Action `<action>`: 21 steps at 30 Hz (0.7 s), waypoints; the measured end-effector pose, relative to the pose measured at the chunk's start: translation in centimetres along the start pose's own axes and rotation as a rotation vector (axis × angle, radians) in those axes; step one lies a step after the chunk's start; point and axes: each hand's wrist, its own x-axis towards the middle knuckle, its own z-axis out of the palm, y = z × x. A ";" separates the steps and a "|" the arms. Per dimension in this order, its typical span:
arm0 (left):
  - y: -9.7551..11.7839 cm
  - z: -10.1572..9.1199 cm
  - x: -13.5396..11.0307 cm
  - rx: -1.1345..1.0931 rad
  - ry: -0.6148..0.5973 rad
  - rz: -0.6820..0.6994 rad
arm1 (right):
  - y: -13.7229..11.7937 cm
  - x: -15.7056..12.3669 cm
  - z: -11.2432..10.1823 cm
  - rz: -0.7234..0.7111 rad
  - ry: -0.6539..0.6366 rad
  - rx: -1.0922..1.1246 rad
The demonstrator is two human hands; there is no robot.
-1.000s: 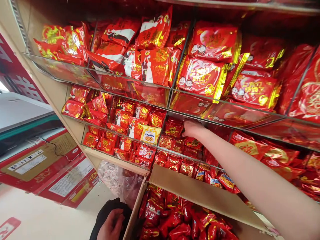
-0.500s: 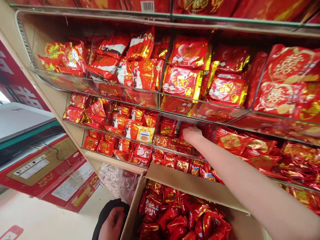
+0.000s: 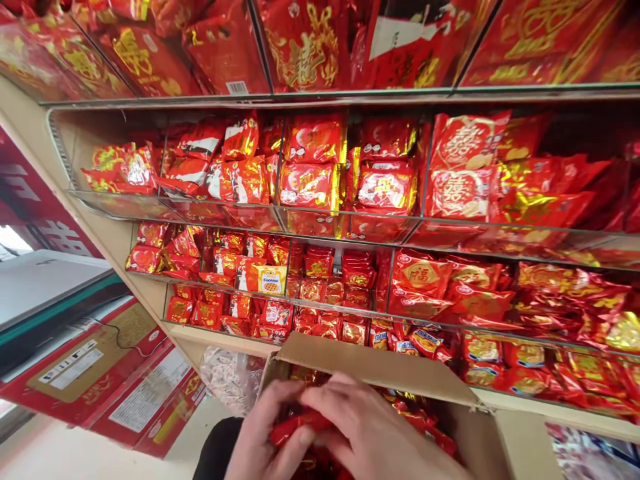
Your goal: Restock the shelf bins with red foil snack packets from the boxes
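Note:
Both of my hands are in the mouth of an open cardboard box filled with red foil packets. My left hand is curled round a shiny red snack packet, its thumb pressed along the near side. From the other side, my right hand closes over the same spot, fingers bent down among the packets. Its fingertips are partly hidden and slightly blurred. More red packets show beside my right hand. Just behind the box, the shelf compartment holds a stack of dark red packets.
Shelves of red and gold packets rise behind the box, with clear dividers and a front rail. A yellow cookies packet stands among them. Red cartons are at the left. A clear bag lies below the shelf.
My right hand has come down from the shelf compartment into the box. My left hand has moved from beside the box into it. A stack of packets now shows in that compartment. The view has shifted.

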 end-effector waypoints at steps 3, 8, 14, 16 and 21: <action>1.7 2.6 1.2 -0.002 -0.022 -0.005 | 1.4 -2.5 2.3 0.211 0.293 0.369; 4.0 6.7 2.3 -0.169 0.072 -0.182 | 3.4 -4.4 4.2 0.442 0.830 0.512; 5.0 9.1 3.1 -0.165 0.239 -0.472 | 4.7 -5.2 3.7 0.479 0.890 0.264; 4.7 9.3 3.0 -0.156 0.238 -0.502 | 4.9 -5.4 3.8 0.496 0.904 0.220; 3.6 9.8 2.4 -0.137 0.187 -0.534 | 5.0 -5.9 4.8 0.548 0.891 0.198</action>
